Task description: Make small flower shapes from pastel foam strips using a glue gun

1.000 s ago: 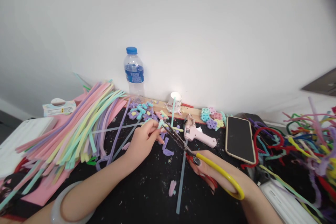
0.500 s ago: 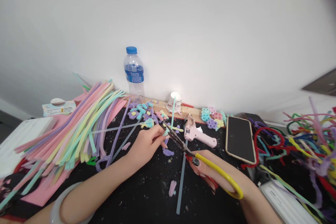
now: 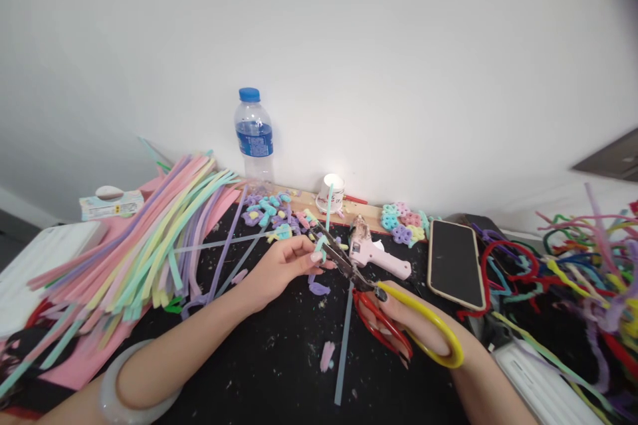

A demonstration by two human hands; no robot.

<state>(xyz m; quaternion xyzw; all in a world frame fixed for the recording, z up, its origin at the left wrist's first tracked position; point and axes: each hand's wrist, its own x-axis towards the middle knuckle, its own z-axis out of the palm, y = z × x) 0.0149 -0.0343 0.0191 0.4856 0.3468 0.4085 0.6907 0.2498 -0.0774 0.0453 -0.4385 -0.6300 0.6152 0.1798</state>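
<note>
In the middle of the head view, my left hand (image 3: 286, 264) pinches a mint-green pipe cleaner (image 3: 329, 209) that stands upright from my fingertips and bends over near them. My right hand (image 3: 399, 315) grips scissors (image 3: 423, 311) with one yellow and one red handle. Their dark blades (image 3: 339, 257) lie close beside the pipe cleaner at my left fingertips; whether they touch it I cannot tell. A purple piece of pipe cleaner (image 3: 319, 288) lies just below my left fingers. Past the blades rests a pink hot glue gun (image 3: 383, 259).
A big bundle of pastel pipe cleaners (image 3: 164, 232) covers the left side. Against the wall stand a water bottle (image 3: 254, 133) and a paper cup (image 3: 333, 189). Pipe-cleaner flowers (image 3: 403, 222), a phone (image 3: 456, 264) and tangled pipe cleaners (image 3: 573, 272) lie rightward. A glue stick (image 3: 343, 345) lies in front.
The scissor handles have spread apart, with the red one lower and more visible. My left fingers have shifted slightly, and the bent pipe-cleaner end shows more clearly.
</note>
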